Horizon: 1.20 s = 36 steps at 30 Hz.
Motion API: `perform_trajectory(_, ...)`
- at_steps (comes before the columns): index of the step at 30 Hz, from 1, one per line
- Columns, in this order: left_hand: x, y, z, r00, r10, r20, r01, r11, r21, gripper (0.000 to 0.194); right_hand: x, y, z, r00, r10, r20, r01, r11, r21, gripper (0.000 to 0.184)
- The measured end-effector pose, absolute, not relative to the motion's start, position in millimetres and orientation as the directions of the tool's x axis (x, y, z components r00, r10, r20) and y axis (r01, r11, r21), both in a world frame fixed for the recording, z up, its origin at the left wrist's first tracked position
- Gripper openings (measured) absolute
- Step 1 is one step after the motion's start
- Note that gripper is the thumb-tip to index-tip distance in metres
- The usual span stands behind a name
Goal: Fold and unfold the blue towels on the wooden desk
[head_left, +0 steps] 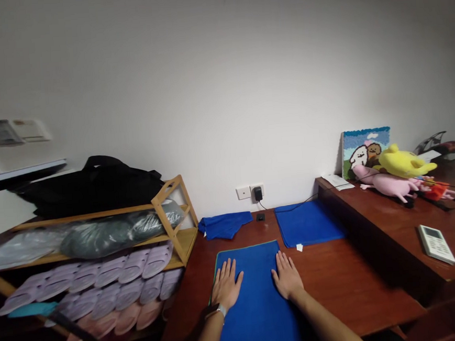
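Both hands, the left (226,285) and the right (287,275), lie open, fingers extended, on the blue cloth (257,299) spread over the desk (362,280). Light, even pressure outward toward its green-edged far end would smooth it without dragging.

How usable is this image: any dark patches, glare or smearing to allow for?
Head view: wall brightest mid-frame, dimming outward; wall switches at far left smeared; glints on plastic bags; deep shadow below the slippers; left hand, right hand and cloth beneath reasonably clear.
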<state>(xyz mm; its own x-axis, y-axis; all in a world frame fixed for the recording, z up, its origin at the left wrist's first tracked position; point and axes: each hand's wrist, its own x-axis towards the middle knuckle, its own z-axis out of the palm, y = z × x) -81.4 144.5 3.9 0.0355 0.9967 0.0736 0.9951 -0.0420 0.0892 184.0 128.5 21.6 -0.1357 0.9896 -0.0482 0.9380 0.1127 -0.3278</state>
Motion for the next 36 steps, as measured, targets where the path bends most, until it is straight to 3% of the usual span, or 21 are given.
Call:
perform_trajectory(12,-86,150,6,0.028,0.999,0.03,0.998,-0.03,0.047,0.079,185,134,14,-0.16,0.986,-0.036,0.908,0.133,-0.397,0.073)
perform_trajectory(18,-95,159,10,0.009,0.997,-0.082,1.0,-0.008,0.021,0.08,183,142,-2,-0.166,0.986,-0.011,0.895,0.146,-0.421,0.073)
perform_trajectory(20,-87,160,12,-0.006,0.999,-0.046,1.0,0.007,0.022,0.079,182,144,-5,-0.164,0.986,-0.003,0.89,0.147,-0.431,0.073)
perform_trajectory(24,-26,152,6,0.171,0.983,0.058,0.979,-0.177,0.103,0.076,184,143,-4,-0.169,0.986,0.01,0.886,0.156,-0.436,0.073)
perform_trajectory(26,13,144,0,0.297,0.954,0.049,0.942,-0.301,0.151,0.072,186,143,-3,-0.197,0.98,0.006,0.891,0.181,-0.416,0.071)
perform_trajectory(29,46,130,-9,0.337,0.941,0.028,0.921,-0.336,0.197,0.068,188,143,-3,-0.248,0.969,-0.009,0.894,0.225,-0.388,0.069)
perform_trajectory(36,-40,109,-1,0.18,0.984,-0.005,0.978,-0.179,0.111,0.075,185,140,-1,-0.165,0.986,-0.01,0.894,0.146,-0.424,0.072)
